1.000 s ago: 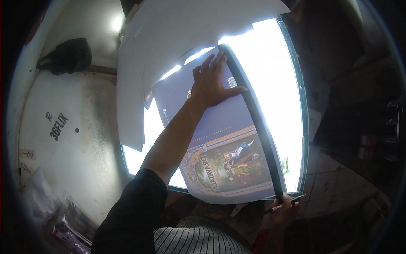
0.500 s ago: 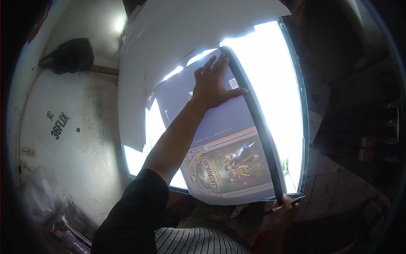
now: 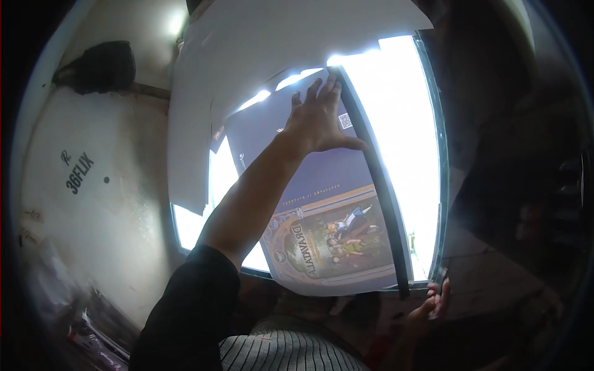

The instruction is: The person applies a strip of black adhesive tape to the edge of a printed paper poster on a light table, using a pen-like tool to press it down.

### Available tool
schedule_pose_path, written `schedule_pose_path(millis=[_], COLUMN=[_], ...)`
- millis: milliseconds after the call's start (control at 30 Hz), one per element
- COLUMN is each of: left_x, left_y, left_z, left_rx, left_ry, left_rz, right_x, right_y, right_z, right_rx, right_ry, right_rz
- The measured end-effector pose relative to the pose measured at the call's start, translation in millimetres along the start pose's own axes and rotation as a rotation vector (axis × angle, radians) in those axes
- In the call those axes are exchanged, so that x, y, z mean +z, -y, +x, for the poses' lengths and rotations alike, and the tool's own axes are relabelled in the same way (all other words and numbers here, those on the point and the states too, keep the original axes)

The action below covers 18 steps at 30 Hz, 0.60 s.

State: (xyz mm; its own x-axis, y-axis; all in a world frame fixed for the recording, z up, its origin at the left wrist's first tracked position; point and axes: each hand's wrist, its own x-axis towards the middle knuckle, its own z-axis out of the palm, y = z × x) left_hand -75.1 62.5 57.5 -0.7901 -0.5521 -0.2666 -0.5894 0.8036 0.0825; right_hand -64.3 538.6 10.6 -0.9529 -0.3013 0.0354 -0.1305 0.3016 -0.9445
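A printed sheet (image 3: pixel 322 170), blue with an illustrated panel at its near end, lies on a brightly lit light table (image 3: pixel 405 117). Along the sheet's right side runs a long dark straightedge (image 3: pixel 375 173). My left hand (image 3: pixel 315 120) is spread flat over the far part of the sheet; its fingertips reach the straightedge's far end and its thumb rests against the strip's edge. Just off the table's near right corner is my right hand (image 3: pixel 431 303), fingers curled around a slim dark pen-like tool (image 3: pixel 444 276). Blur and shadow hide the tool's exact kind.
A large white sheet (image 3: pixel 260 40) covers the table's far and left portions. A whitish panel (image 3: pixel 68 142) stands at the left, with a black bag (image 3: pixel 105 67) near its top. Clear plastic wrapping (image 3: pixel 55 272) sits at the lower left.
My right hand has moved right, away from the straightedge's near end, and the tool has turned more upright. My left hand stays on the sheet; its thumb has slid slightly nearer. The view has shifted slightly.
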Motion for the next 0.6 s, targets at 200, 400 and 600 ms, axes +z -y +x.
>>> schedule_pose_path(millis=[200, 400, 600], left_x=[-3.2, -16.7, -18.8], left_y=[4.5, -8.1, -5.9], left_z=[-1.5, 0.4, -3.4], left_rx=[-0.091, -0.055, -0.051], left_ry=[0.145, 0.203, 0.219], left_rz=[0.034, -0.004, -0.019], right_x=[171.4, 337.7, 369.3], right_y=[72.5, 102.7, 93.7], right_z=[168.6, 284.3, 291.0], right_rx=[-0.307, -0.638, -0.751], right_ry=[0.340, 0.430, 0.377], right_rz=[0.069, 0.076, -0.005])
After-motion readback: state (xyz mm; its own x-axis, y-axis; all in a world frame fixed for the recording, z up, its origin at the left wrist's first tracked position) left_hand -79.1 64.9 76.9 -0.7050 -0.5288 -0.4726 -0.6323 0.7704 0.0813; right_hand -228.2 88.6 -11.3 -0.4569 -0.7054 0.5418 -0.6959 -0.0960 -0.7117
